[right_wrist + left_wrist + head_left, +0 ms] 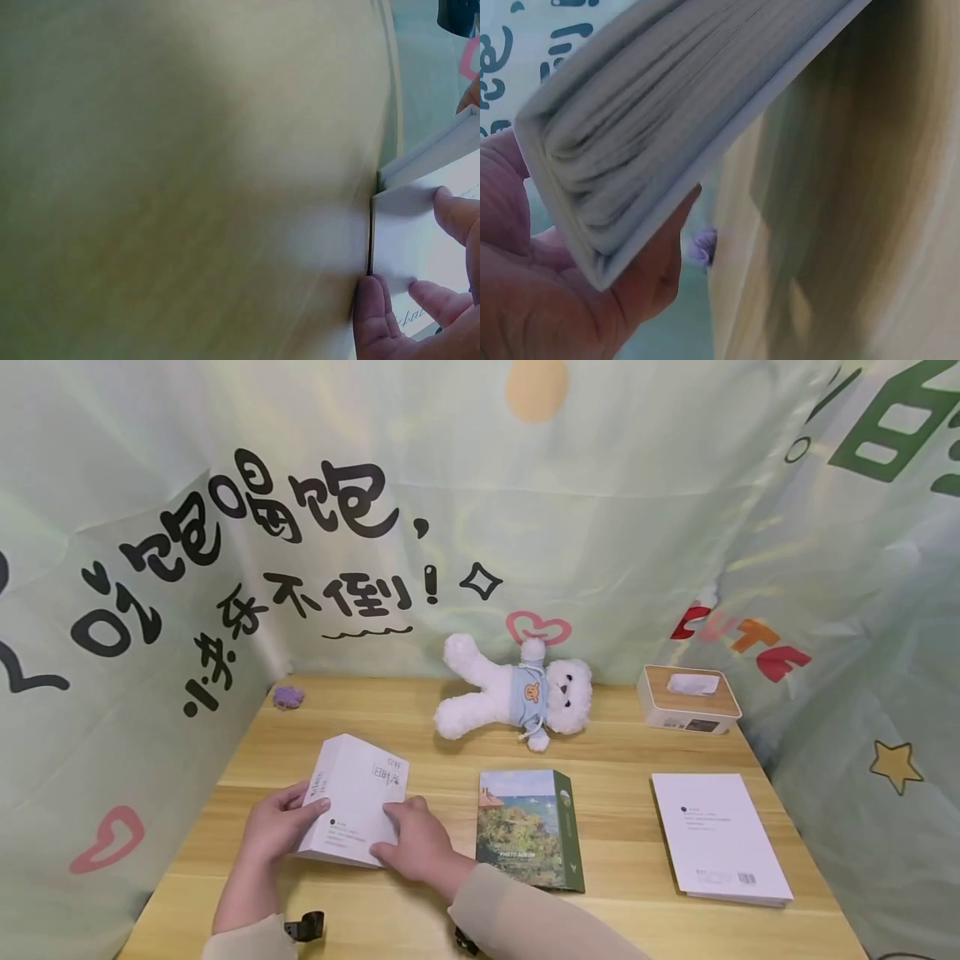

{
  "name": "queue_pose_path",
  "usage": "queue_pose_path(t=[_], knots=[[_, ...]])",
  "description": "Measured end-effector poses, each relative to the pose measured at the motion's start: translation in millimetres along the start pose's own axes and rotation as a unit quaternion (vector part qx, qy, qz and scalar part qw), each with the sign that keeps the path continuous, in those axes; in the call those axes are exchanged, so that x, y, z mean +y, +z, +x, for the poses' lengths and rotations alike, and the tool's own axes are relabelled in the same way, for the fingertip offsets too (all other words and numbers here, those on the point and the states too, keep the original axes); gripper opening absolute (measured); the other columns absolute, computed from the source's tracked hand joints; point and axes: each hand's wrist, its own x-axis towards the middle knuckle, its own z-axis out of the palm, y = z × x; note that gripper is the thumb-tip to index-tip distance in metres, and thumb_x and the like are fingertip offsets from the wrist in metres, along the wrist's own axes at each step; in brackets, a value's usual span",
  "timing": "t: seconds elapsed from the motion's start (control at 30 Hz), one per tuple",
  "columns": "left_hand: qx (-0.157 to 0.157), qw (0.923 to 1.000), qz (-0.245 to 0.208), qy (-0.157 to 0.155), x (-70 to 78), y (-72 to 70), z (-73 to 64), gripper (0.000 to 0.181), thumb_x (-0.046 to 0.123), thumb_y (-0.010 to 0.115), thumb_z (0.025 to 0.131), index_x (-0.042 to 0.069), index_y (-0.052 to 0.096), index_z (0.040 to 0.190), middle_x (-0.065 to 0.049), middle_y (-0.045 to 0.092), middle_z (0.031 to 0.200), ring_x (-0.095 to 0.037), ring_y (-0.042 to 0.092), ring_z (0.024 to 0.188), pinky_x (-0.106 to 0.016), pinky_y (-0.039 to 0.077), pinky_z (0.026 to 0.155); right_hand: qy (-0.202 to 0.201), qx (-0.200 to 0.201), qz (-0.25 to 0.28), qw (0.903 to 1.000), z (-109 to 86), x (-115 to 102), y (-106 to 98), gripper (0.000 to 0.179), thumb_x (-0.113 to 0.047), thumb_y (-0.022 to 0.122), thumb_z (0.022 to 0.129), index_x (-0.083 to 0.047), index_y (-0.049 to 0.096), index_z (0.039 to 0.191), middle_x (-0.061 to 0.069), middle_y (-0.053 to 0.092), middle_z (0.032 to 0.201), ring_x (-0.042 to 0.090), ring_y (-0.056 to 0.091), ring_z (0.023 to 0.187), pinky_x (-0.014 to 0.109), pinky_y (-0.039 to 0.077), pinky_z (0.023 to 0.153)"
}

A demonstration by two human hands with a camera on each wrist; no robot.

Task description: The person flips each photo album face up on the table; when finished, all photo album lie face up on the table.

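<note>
Both hands hold a white book-like album (356, 806) with dark lettering, tilted above the left part of the table. The left hand (273, 822) grips its spine side, thumb on the front and fingers beneath. From the left wrist view, the album's thick edge (652, 105) shows bunched pages between its covers, with the left hand (562, 300) around the spine. The right hand (420, 843) pinches the opposite edge near the lower corner. In the right wrist view, the right hand (446, 304) has some fingers on the white cover (405, 232) and others at its edge.
A green photo album (517, 835) with a landscape cover lies right of the hands. Farther right lies another white album (723, 839). Behind are a white plush bear (487, 689), a tissue box (690, 700) and a purple object (288, 697). Printed fabric (637, 527) surrounds the wooden table (615, 910).
</note>
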Motion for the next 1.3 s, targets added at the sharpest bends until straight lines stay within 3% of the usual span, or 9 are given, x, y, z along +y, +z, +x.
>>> queue_pose_path(t=[0.13,0.23,0.4,0.5,0.6,0.77,1.07,1.3], knots=[[0.020,0.9986,0.047,0.012,-2.8,-3.3,1.1,0.068,0.023,0.079,0.097,-0.012,0.051,0.148,-0.035,0.057,0.143,-0.026,0.065,0.109,-0.020,0.052,0.075,0.010,0.004,-0.027,0.9996,0.7,-3,3,0.070,-0.039,0.087,0.089,-0.008,0.063,0.147,0.012,0.056,0.130,0.019,0.064,0.101,0.032,0.057,0.094],[0.028,0.9967,0.076,0.010,-5.4,-3.9,1.6,0.061,0.026,0.076,0.099,-0.012,0.057,0.143,-0.035,0.058,0.141,-0.040,0.059,0.123,-0.024,0.049,0.081,0.008,0.000,-0.044,0.9990,0.9,-3,4,0.070,-0.040,0.085,0.090,-0.008,0.061,0.148,0.013,0.054,0.133,0.018,0.064,0.103,0.030,0.056,0.097],[0.036,0.9953,0.090,-0.005,-11.4,-1.4,2.8,0.059,0.031,0.071,0.102,-0.011,0.059,0.142,-0.035,0.057,0.143,-0.044,0.056,0.126,-0.042,0.049,0.093,-0.008,-0.005,-0.083,0.9965,0.4,-2,5,0.070,-0.041,0.082,0.093,-0.006,0.060,0.149,0.016,0.053,0.138,0.020,0.065,0.109,0.030,0.055,0.100],[0.043,0.9939,0.102,-0.006,-17.3,1.1,4.6,0.061,0.032,0.072,0.101,-0.011,0.058,0.142,-0.036,0.056,0.143,-0.048,0.054,0.127,-0.055,0.046,0.102,-0.027,-0.002,-0.122,0.9922,0.6,-3,7,0.068,-0.044,0.080,0.094,-0.007,0.061,0.149,0.018,0.053,0.141,0.022,0.067,0.112,0.030,0.056,0.098],[0.048,0.9914,0.122,-0.006,-23.8,4.7,7.1,0.062,0.030,0.072,0.100,-0.012,0.057,0.142,-0.037,0.055,0.144,-0.052,0.052,0.130,-0.062,0.041,0.109,-0.040,-0.004,-0.162,0.9860,1.0,-5,8,0.067,-0.047,0.078,0.096,-0.008,0.062,0.148,0.019,0.053,0.144,0.022,0.068,0.112,0.029,0.058,0.094],[0.055,0.9901,0.129,-0.006,-29.2,10.7,9.9,0.061,0.026,0.070,0.102,-0.013,0.053,0.145,-0.038,0.054,0.143,-0.053,0.052,0.130,-0.063,0.040,0.111,-0.040,-0.014,-0.195,0.9800,1.6,-7,8,0.066,-0.051,0.076,0.097,-0.011,0.063,0.148,0.017,0.053,0.145,0.018,0.068,0.108,0.027,0.059,0.087],[0.057,0.9907,0.123,-0.007,-27.8,12.4,6.3,0.060,0.025,0.069,0.103,-0.013,0.051,0.147,-0.039,0.051,0.145,-0.055,0.050,0.133,-0.064,0.039,0.112,-0.040,-0.023,-0.216,0.9754,1.0,-8,11,0.068,-0.053,0.074,0.097,-0.012,0.060,0.150,0.017,0.052,0.147,0.019,0.065,0.113,0.027,0.059,0.088],[0.088,0.9882,0.125,0.004,-25.7,16.2,2.0,0.055,0.020,0.071,0.100,-0.011,0.057,0.143,-0.038,0.057,0.140,-0.054,0.054,0.128,-0.063,0.044,0.106,-0.044,-0.024,-0.218,0.9746,0.5,-8,11,0.066,-0.053,0.073,0.097,-0.013,0.061,0.149,0.016,0.052,0.146,0.018,0.065,0.111,0.027,0.059,0.084]])
